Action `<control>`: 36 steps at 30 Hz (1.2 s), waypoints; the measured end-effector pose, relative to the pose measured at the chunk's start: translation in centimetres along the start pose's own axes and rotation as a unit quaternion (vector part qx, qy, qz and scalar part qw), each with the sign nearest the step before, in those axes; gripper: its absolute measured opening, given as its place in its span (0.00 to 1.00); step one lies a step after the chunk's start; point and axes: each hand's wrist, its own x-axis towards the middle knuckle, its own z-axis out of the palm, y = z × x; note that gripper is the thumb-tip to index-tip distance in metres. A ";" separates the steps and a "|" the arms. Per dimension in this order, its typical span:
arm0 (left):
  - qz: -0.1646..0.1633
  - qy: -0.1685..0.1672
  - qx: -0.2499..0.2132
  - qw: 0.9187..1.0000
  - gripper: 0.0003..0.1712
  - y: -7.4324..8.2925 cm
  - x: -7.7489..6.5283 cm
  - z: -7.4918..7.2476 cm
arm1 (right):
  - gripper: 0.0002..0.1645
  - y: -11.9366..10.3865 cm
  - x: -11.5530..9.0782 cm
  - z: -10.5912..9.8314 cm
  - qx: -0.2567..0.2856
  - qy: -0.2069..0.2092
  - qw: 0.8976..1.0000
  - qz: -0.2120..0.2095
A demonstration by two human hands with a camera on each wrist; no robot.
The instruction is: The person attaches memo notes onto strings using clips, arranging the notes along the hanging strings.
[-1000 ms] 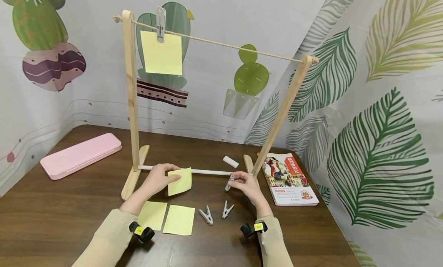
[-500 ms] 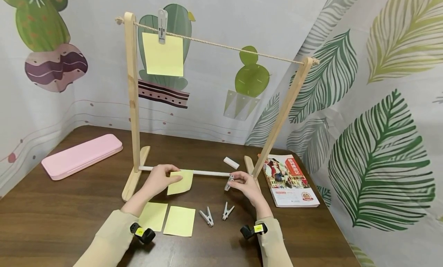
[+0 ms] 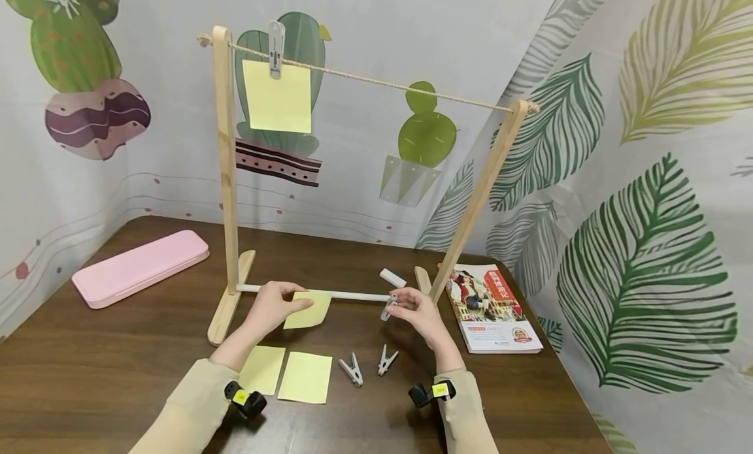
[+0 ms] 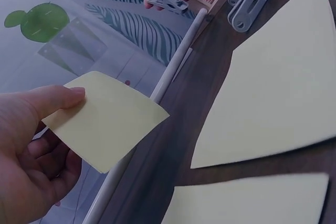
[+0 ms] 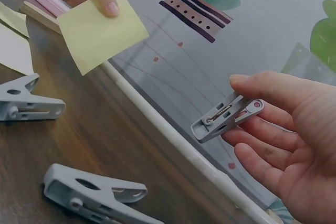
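Note:
My left hand (image 3: 272,310) pinches a yellow sticky note (image 4: 113,124) by its edge, thumb on top, above the table in front of the white bar. In my right hand (image 3: 419,313) a grey clothespin (image 5: 226,118) is held between thumb and fingers. Two more yellow notes (image 3: 304,377) lie side by side on the table below my left hand. Two grey clothespins lie there too, a left one (image 3: 351,369) and a right one (image 3: 386,360). Another note (image 3: 276,104) hangs from the rope (image 3: 376,81), clipped by a clothespin (image 3: 276,49).
A wooden frame, with a left post (image 3: 226,166) and a right post (image 3: 479,202), carries the rope; a white bar (image 3: 353,295) joins its feet. A pink case (image 3: 141,268) lies left, a book (image 3: 494,307) right. A small white block (image 3: 393,277) sits behind the bar.
The note in my left hand has tilted flatter, its lower edge rising a little. My right hand, with the clothespin, has risen slightly. The whole head view has shifted slightly down.

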 end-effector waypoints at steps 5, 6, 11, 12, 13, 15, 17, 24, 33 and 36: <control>-0.022 -0.001 -0.033 0.999 0.15 0.1 -0.1 0.3 | 0.24 -0.5 0.0 0.1 -0.001 -0.001 1.000 -0.006; -0.029 -0.001 -0.044 0.999 0.15 0.2 -0.1 0.3 | 0.25 -0.7 0.1 0.1 -0.005 -0.003 1.000 -0.009; -0.063 0.001 -0.079 0.995 0.16 0.5 -0.1 0.2 | 0.24 -2.2 0.5 0.0 -0.022 -0.015 0.999 -0.026; -0.066 0.001 -0.079 0.995 0.16 0.6 0.0 0.1 | 0.24 -2.6 0.6 0.0 -0.026 -0.018 0.999 -0.031; -0.067 0.002 -0.076 0.995 0.16 0.7 0.0 0.0 | 0.24 -3.0 0.8 -0.1 -0.030 -0.019 0.999 -0.035; -0.063 -0.001 -0.068 0.996 0.17 0.8 0.2 -0.1 | 0.24 -3.9 1.1 -0.2 -0.041 -0.022 0.998 -0.048; -0.052 -0.003 -0.054 0.997 0.16 0.9 0.4 -0.3 | 0.23 -4.6 1.4 -0.3 -0.050 -0.025 0.997 -0.058; 0.001 -0.013 -0.009 1.000 0.16 0.6 1.4 -0.9 | 0.22 -6.8 2.8 -0.3 -0.050 -0.027 0.995 -0.078; 0.006 0.003 -0.024 1.000 0.13 1.8 2.6 -2.6 | 0.24 -8.8 4.0 -0.2 -0.058 -0.019 0.993 -0.099; -0.007 0.015 -0.044 0.999 0.16 2.7 2.8 -3.3 | 0.24 -9.9 4.5 -0.2 -0.059 -0.022 0.992 -0.112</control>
